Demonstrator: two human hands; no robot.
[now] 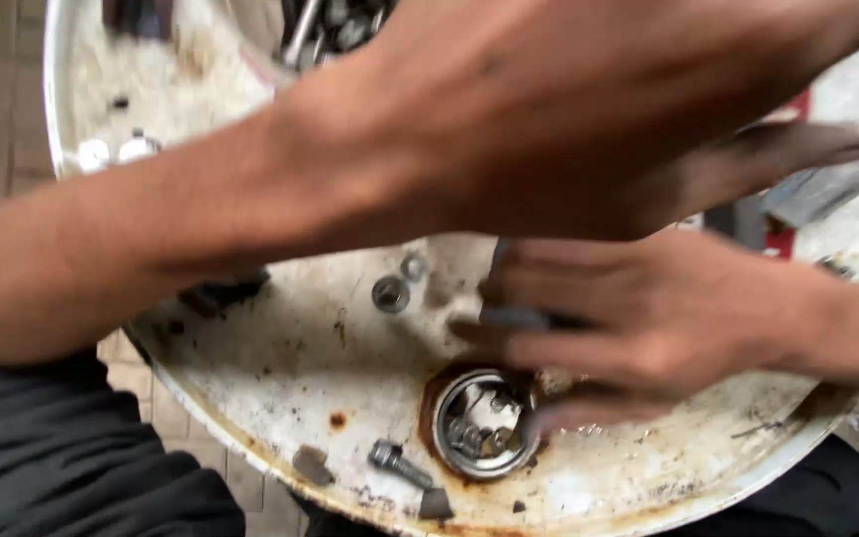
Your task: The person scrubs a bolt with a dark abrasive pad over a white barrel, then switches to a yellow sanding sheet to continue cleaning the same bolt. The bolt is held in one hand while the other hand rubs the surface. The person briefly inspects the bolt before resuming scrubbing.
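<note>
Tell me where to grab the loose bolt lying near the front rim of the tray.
Pinch the bolt across its threaded shank from above, fingers on its two long sides. It lies flat and slanted on the white tray, head up-left, with bare surface on both sides, so a top-down grip looks easiest.

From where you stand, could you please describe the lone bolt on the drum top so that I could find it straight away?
Start at the round white, rust-stained drum top and find the open metal bung hole near its front edge, beside the right hand. Just left of that hole lies the bolt: a short grey threaded shank on its side, unlike the flat ring-shaped nuts farther up.
</note>
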